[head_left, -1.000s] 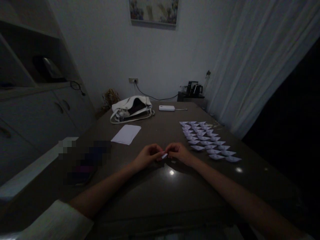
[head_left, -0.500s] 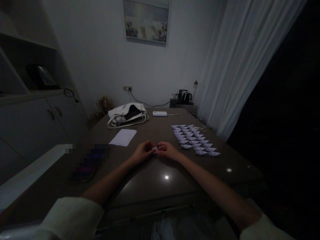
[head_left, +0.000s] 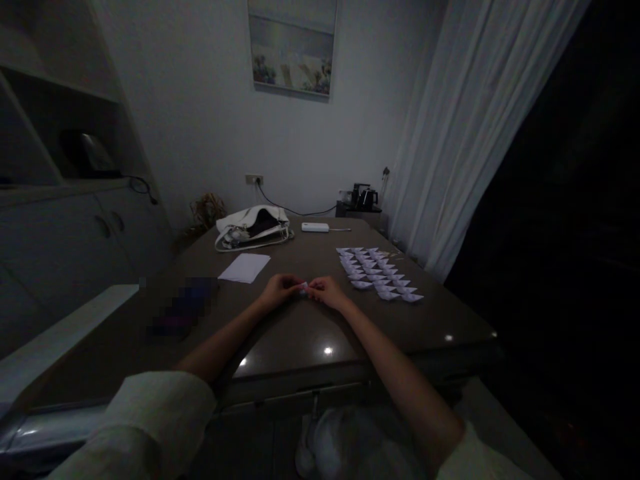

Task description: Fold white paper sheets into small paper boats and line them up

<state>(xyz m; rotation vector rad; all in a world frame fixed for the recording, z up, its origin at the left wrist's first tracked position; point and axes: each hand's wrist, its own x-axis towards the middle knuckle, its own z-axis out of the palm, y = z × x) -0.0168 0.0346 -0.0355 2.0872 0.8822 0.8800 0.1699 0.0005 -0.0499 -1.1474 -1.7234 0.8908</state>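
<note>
A small folded piece of white paper [head_left: 303,287] is pinched between my two hands above the middle of the table. My left hand [head_left: 280,291] grips its left side with thumb and forefinger. On the other side, my right hand [head_left: 326,293] closes its fingertips on the paper's right edge. The fingers partly cover the paper, so its exact shape is hard to make out. To the right of my hands stand several white paper boats [head_left: 373,270] in close rows. A stack of white paper sheets [head_left: 245,268] lies to the left, beyond my left hand.
A white handbag [head_left: 254,227] sits at the table's far left. Near the far edge lies a white power bank [head_left: 315,227] with a short cable. A blurred-out dark device [head_left: 183,308] rests at the left. The brown table [head_left: 300,340] has a glossy top.
The view has shifted slightly. Both hands still hold the folded paper, and their fingers have changed position on it, with more of the paper showing between the fingertips.
</note>
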